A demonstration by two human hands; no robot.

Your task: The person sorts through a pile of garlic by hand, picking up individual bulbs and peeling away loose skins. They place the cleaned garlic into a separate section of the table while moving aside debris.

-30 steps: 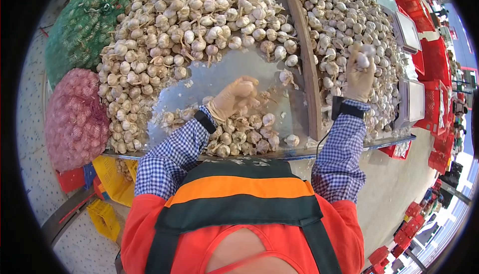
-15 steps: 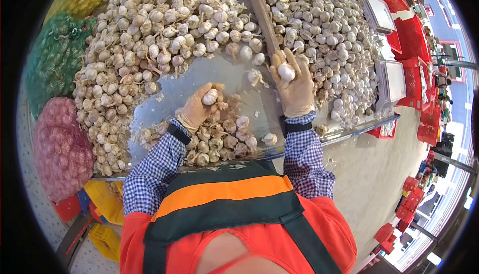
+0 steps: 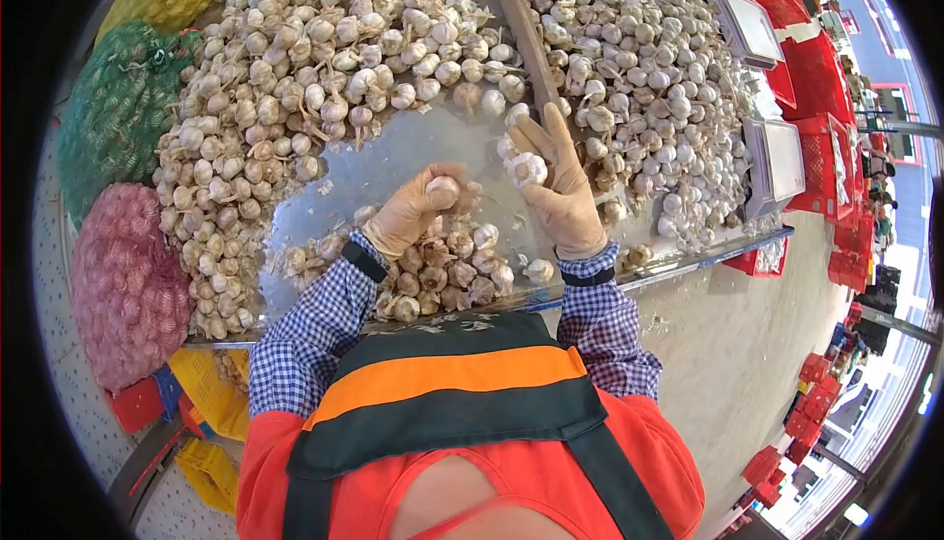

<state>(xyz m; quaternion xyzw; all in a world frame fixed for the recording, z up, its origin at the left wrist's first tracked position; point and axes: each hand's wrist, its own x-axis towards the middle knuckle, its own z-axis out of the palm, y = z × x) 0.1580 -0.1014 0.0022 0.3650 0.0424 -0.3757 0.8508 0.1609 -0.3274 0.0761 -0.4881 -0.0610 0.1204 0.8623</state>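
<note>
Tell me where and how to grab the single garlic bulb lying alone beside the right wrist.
Grip the lone garlic bulb across its round body, coming straight down from above. It lies on the bare metal table, apart from the small pile, so fingers can likely close on both sides. The right hand is nearest but already holds another bulb.

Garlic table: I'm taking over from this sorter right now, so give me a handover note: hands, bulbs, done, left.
Left hand: gloved, closed on left-hand bulb.
Right hand: gloved, holds right-hand bulb, fingers splayed.
Done, likely: small pile at the near edge of the metal table.
Left, likely: big heap. Right heap, past the wooden divider: status unclear.
</note>
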